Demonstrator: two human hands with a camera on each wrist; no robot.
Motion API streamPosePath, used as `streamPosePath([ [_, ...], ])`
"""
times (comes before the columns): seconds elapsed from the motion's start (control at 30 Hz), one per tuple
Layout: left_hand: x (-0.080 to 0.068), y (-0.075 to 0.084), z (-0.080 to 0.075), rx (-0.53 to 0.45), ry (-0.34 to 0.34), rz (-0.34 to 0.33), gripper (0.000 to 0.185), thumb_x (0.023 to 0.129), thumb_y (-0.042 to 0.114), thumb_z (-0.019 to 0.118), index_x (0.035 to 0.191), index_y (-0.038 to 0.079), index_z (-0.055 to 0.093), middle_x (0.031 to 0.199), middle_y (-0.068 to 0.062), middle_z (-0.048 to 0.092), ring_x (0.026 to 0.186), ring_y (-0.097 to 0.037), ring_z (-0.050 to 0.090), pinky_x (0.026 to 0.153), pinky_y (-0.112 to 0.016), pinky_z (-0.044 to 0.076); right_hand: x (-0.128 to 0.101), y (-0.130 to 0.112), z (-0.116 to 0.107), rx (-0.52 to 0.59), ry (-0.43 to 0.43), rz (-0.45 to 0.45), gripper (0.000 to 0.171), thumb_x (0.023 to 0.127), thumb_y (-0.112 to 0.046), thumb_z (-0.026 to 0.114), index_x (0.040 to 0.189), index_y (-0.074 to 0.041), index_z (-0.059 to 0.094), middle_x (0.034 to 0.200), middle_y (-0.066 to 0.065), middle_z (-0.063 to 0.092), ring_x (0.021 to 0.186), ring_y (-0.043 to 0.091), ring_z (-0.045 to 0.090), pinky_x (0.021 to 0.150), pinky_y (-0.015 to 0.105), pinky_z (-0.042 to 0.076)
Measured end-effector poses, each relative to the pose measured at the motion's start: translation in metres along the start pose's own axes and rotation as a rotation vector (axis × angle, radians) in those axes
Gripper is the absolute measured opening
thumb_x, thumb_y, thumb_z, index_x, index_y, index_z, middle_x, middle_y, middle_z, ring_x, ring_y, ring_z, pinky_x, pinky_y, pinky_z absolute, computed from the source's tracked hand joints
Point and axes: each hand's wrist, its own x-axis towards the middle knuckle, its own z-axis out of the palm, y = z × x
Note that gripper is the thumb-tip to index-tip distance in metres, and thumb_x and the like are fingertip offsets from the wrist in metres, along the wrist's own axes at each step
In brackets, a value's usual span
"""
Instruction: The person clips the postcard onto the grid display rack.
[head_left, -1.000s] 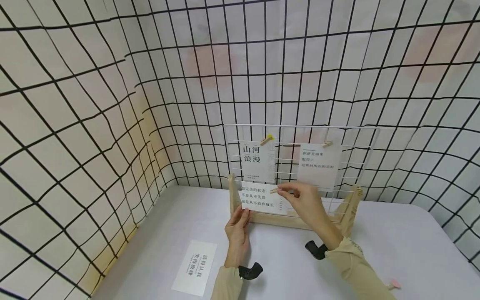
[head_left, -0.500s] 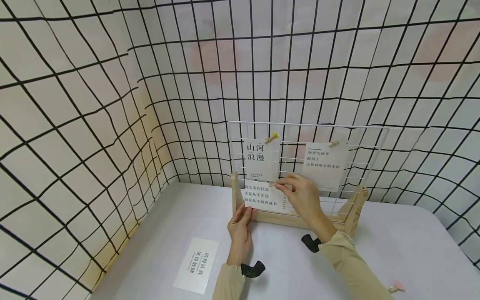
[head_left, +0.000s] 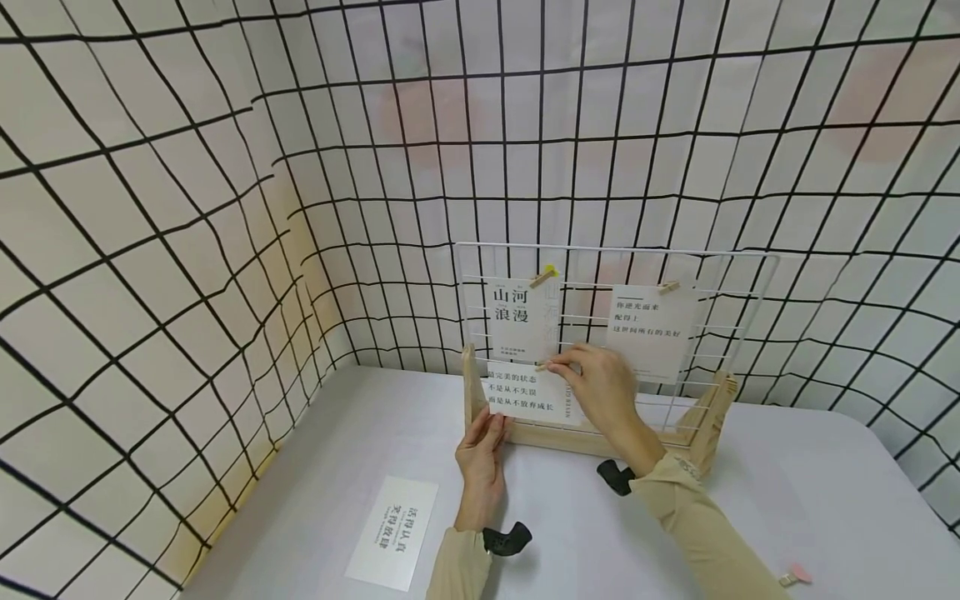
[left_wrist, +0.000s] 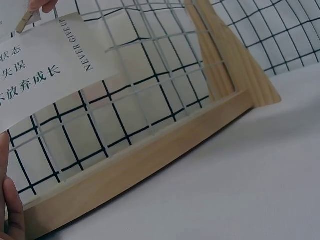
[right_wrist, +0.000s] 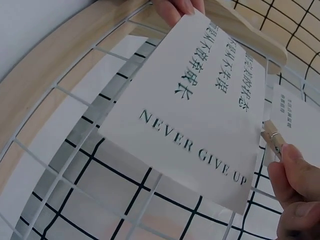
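Note:
My left hand (head_left: pixel 482 458) pinches the lower left corner of a white printed card (right_wrist: pixel 185 110), holding it against the white wire grid rack (head_left: pixel 652 250). A small wooden clothespin (right_wrist: pixel 273 141) is pinched between thumb and fingers of my right hand (head_left: pixel 600 387). Its tip meets the card's top edge in the right wrist view; whether it bites the grid wire too, I cannot tell. Just above hangs a card with large characters (head_left: pixel 521 329), held by a clothespin with a yellow piece (head_left: pixel 543 277). Another clipped card (head_left: pixel 648 333) hangs to the right.
The rack stands on a wooden base (left_wrist: pixel 145 162) on a white-covered table (head_left: pixel 300 475). A loose printed card (head_left: pixel 393 533) lies at left front. At right front lies a clothespin with a pink piece (head_left: pixel 795 575). Black wire mesh (head_left: pixel 375 200) encloses the back and left side.
My right hand has raised the clothespin from over the card's face to its top edge. The left hand keeps its hold on the corner. The head view has shifted slightly.

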Motion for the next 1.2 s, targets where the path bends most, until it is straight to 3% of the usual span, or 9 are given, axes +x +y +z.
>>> streamPosePath([
  [0.17, 0.001, -0.001, -0.001, -0.013, -0.005, 0.007, 0.030, 0.090, -0.008, 0.073, 0.102, 0.018, 0.081, 0.088, 0.002, 0.079, 0.077, -0.010, 0.078, 0.070, -0.021, 0.061, 0.001, -0.003, 0.002, 0.008, -0.010, 0.010, 0.015, 0.083, -0.020, 0.085, 0.094, -0.009, 0.083, 0.098, 0.008, 0.081, 0.088, 0.033, 0.075, 0.074, 0.046, 0.056],
  [0.4, 0.001, -0.003, 0.000, -0.018, -0.006, 0.011, 0.029, 0.090, -0.007, 0.073, 0.103, 0.017, 0.080, 0.087, 0.002, 0.079, 0.077, -0.010, 0.078, 0.071, -0.021, 0.061, 0.000, -0.004, 0.002, 0.003, 0.007, 0.015, 0.014, 0.082, -0.021, 0.086, 0.092, -0.010, 0.083, 0.095, 0.007, 0.081, 0.084, 0.032, 0.075, 0.066, 0.044, 0.054],
  [0.83, 0.001, -0.003, 0.002, -0.010, 0.007, -0.004, 0.027, 0.091, -0.007, 0.072, 0.104, 0.016, 0.080, 0.087, 0.002, 0.078, 0.078, -0.009, 0.078, 0.071, -0.020, 0.061, 0.002, -0.007, 0.002, -0.049, 0.017, -0.003, 0.014, 0.082, -0.020, 0.086, 0.090, -0.009, 0.083, 0.090, 0.006, 0.080, 0.080, 0.031, 0.074, 0.064, 0.043, 0.055],
  [1.2, 0.000, -0.001, 0.001, -0.002, 0.000, 0.009, 0.027, 0.091, -0.006, 0.073, 0.106, 0.016, 0.080, 0.087, 0.003, 0.077, 0.080, -0.009, 0.079, 0.075, -0.022, 0.062, 0.006, -0.018, 0.001, -0.132, -0.051, 0.012, 0.013, 0.087, -0.021, 0.082, 0.093, -0.010, 0.082, 0.093, 0.005, 0.080, 0.081, 0.029, 0.076, 0.067, 0.043, 0.056],
])
